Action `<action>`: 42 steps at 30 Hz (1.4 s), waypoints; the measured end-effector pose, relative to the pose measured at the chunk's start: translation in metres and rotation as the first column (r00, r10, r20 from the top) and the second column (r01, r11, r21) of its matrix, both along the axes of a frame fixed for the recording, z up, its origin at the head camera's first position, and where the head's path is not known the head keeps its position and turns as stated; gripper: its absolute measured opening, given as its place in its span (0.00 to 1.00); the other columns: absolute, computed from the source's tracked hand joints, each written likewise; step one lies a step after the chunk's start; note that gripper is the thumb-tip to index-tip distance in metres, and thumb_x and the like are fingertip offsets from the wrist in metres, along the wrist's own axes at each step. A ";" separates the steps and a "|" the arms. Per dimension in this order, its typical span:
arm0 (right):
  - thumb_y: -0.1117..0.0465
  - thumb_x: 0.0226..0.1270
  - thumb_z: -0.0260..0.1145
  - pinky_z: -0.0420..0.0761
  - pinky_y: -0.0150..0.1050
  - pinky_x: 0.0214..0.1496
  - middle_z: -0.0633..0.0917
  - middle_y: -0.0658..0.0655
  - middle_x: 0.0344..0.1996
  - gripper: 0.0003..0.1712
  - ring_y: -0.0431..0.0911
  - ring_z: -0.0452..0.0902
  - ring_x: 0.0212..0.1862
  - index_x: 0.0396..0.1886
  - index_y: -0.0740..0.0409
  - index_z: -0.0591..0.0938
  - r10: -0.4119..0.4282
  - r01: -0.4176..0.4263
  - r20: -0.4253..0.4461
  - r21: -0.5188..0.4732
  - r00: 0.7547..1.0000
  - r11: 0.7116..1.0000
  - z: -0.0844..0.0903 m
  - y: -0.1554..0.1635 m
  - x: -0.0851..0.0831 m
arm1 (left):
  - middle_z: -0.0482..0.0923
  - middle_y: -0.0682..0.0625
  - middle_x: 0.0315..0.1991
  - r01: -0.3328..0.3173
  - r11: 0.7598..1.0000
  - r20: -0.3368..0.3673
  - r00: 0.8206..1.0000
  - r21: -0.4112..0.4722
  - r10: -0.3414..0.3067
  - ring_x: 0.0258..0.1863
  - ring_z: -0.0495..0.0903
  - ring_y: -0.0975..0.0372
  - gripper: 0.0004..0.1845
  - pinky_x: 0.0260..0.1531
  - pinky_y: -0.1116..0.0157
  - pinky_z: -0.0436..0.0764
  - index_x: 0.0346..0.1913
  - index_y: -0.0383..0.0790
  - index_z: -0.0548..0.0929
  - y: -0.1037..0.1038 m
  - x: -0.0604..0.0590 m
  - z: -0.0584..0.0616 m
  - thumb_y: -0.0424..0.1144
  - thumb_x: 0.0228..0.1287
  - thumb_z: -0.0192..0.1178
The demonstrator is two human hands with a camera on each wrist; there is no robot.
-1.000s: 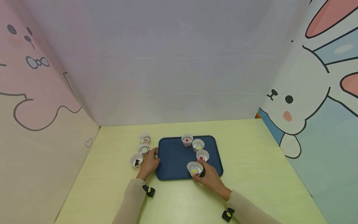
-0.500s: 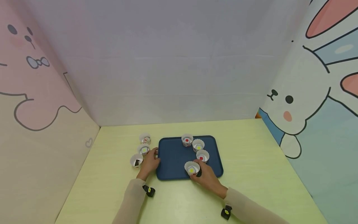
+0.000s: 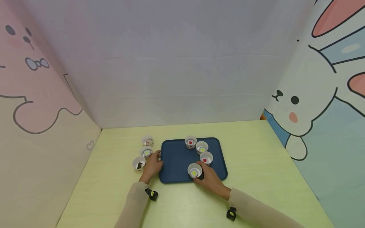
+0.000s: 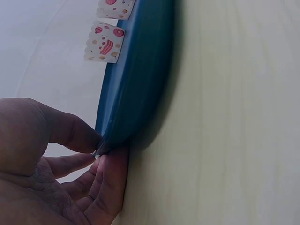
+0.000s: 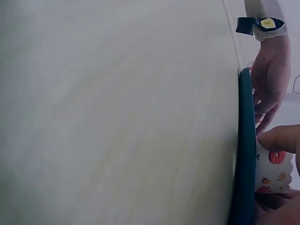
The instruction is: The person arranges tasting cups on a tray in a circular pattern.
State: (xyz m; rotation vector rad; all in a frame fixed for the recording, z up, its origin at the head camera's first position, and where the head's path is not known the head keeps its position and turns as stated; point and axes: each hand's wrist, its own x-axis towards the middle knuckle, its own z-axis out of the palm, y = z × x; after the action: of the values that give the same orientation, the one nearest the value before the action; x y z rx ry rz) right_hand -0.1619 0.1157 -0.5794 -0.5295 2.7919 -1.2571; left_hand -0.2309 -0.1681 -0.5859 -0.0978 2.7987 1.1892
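Tray [image 3: 178, 161], dark blue, rounded corners, lower centre of the head view, flat on the pale green surface [image 3: 256, 164]; carries four white paper cups along its right half; three more cups stand off the tray, at its left.

Cup held [image 3: 195, 171]: near front edge of tray, white block with yellow centre inside; right hand [image 3: 209, 179] curls its fingers round this cup, which sits on the tray or just above it, which of the two cannot be told.

Cups on tray, others: rear cup [image 3: 190, 142] with a red-centred piece; next cup [image 3: 201, 147] with a yellow-centred piece; third cup [image 3: 206, 157] with a red-centred piece, just behind the held one.

Cups off tray: far cup [image 3: 147, 140], contents too small to tell; middle cup [image 3: 146, 152] with a yellow-green piece; near cup [image 3: 139, 163] with a dark piece.

Left hand [image 3: 152, 164]: at the tray's left edge; left wrist view shows thumb and fingers pinching the rim [image 4: 110, 140].

Progress, judged: four cups on the tray, three outside it.
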 end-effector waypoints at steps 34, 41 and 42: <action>0.59 0.57 0.74 0.81 0.43 0.55 0.82 0.57 0.58 0.36 0.48 0.82 0.56 0.65 0.57 0.72 -0.055 0.057 0.044 -0.054 0.998 0.997 0.006 0.004 0.010 | 0.77 0.43 0.51 -0.011 1.000 -0.014 1.000 0.011 0.011 0.38 0.77 0.59 0.30 0.35 0.63 0.75 0.69 0.37 0.69 0.001 0.002 -0.001 0.31 0.61 0.55; 0.60 0.57 0.74 0.80 0.41 0.56 0.82 0.57 0.58 0.35 0.49 0.81 0.58 0.64 0.57 0.73 -0.069 0.074 0.066 -0.067 0.995 0.995 0.007 0.006 0.011 | 0.77 0.44 0.51 -0.013 1.000 -0.016 1.000 0.003 0.013 0.36 0.76 0.60 0.30 0.33 0.64 0.73 0.69 0.37 0.70 0.001 0.002 0.000 0.31 0.61 0.55; 0.59 0.57 0.74 0.80 0.40 0.57 0.82 0.57 0.58 0.35 0.49 0.81 0.58 0.64 0.57 0.73 -0.074 0.079 0.072 -0.070 0.995 0.994 0.007 0.007 0.011 | 0.77 0.44 0.51 -0.014 1.000 -0.017 1.000 0.002 0.014 0.36 0.76 0.60 0.30 0.33 0.64 0.73 0.69 0.37 0.70 0.001 0.003 0.000 0.31 0.61 0.55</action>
State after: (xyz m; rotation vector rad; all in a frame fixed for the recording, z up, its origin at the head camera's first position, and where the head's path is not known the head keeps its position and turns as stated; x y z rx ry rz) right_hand -0.1505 0.1224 -0.5724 -0.3770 2.7433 -1.3679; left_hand -0.2283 -0.1667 -0.5861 -0.1075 2.8158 1.2015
